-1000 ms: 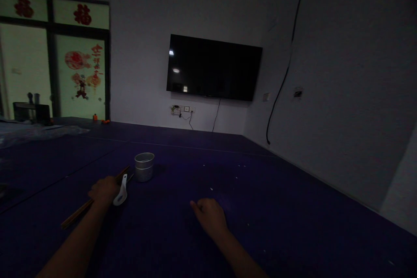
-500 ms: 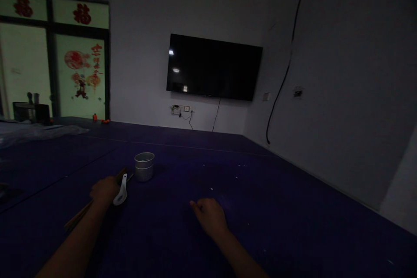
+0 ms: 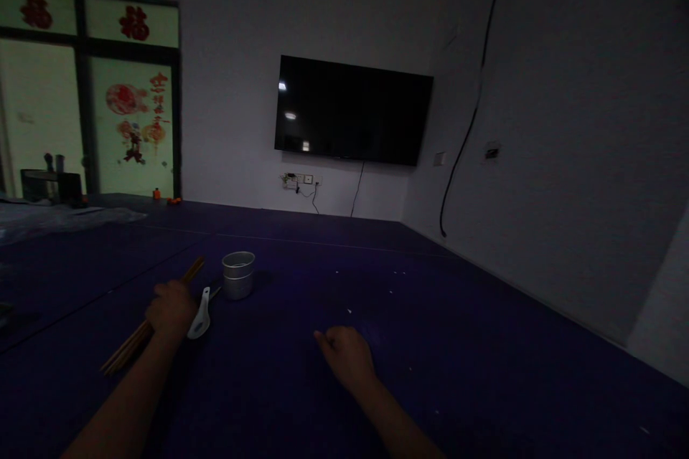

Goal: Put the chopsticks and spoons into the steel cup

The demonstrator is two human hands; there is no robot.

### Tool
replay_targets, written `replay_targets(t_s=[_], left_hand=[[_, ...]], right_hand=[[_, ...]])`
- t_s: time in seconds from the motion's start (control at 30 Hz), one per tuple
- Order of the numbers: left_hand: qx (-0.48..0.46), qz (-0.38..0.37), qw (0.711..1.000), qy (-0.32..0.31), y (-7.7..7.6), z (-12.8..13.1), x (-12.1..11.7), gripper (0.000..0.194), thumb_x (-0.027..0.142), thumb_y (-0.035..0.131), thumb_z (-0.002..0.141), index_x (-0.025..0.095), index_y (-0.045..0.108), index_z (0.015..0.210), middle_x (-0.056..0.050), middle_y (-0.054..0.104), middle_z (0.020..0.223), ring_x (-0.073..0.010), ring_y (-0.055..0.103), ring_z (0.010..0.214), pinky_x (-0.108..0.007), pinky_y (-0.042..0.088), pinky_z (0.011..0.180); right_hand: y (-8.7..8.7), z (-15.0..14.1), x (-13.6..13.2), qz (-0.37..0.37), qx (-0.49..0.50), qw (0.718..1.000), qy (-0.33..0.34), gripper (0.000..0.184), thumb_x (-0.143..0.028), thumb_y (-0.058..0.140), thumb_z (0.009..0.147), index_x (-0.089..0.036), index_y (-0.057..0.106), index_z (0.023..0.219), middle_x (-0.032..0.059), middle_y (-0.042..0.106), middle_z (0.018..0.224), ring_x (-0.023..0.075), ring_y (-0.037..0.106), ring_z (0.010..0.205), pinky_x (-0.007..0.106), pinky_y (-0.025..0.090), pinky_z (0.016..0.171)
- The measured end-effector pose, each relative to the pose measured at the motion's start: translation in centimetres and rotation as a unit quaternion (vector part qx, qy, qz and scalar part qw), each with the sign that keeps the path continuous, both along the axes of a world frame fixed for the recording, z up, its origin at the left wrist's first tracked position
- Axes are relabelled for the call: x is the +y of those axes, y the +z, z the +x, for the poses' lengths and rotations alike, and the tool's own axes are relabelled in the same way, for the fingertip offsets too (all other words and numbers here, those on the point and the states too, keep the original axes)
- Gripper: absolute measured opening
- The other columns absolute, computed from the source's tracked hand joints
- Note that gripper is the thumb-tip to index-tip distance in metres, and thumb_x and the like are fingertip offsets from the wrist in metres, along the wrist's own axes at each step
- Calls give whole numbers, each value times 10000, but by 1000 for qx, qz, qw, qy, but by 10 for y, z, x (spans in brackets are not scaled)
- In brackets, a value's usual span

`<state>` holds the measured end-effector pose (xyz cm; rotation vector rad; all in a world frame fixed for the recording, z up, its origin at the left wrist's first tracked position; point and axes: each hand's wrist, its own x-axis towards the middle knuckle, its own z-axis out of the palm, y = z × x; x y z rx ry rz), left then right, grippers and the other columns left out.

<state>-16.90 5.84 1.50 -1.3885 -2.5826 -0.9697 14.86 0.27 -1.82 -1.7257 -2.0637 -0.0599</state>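
Note:
My left hand (image 3: 171,310) is closed around the middle of a bundle of wooden chopsticks (image 3: 128,348). Their ends stick out on both sides of the fist, slanting from lower left to upper right. Just right of that hand lies a white soup spoon (image 3: 199,320), its handle pointing away from me. A thin stick end shows behind the spoon; the rest of it is hidden. Beyond the spoon stands a silver metal cup (image 3: 237,280), upright. My right hand (image 3: 347,358) rests on the dark blue tabletop (image 3: 291,387) with curled fingers and nothing visible in it.
Small white scraps (image 3: 349,311) dot the table around and beyond my right hand. Clear plastic sheeting (image 3: 64,222) and a dark container (image 3: 67,188) are at the far left. Small orange objects (image 3: 173,201) sit at the far edge. A television (image 3: 352,111) hangs on the wall.
My left hand has shifted the chopsticks slightly left and up, and more of their far ends shows. The right hand, spoon and cup have stayed in place.

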Motion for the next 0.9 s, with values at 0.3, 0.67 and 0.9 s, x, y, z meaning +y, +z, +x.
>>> replay_targets(t_s=[0.3,0.67,0.9], left_hand=[[18,232,972,-22,44,37,-19,399,112,273,846,84,476,1188,-161,561,1162,-287,523,1112,-387,409,925],[-228,370,825,-361,19,148,-54,267,378,379,855,188,482,1013,-47,581,865,-188,568,791,-320,466,758],[-391,272,719,-506,17,162,-60,340,483,466,853,201,470,1044,-6,543,829,-138,542,735,-266,456,685]], right_hand=[[0,-2,-2,15,14,1000,2,485,-445,375,925,-195,607,580,19,626,583,121,545,532,243,241,483],[16,-7,-16,37,97,974,202,528,-365,461,898,-266,333,1400,83,529,1277,195,554,1084,289,435,865],[9,-21,-14,-9,230,938,257,523,-193,479,869,-242,371,1378,65,586,1213,188,555,1073,301,431,902]])
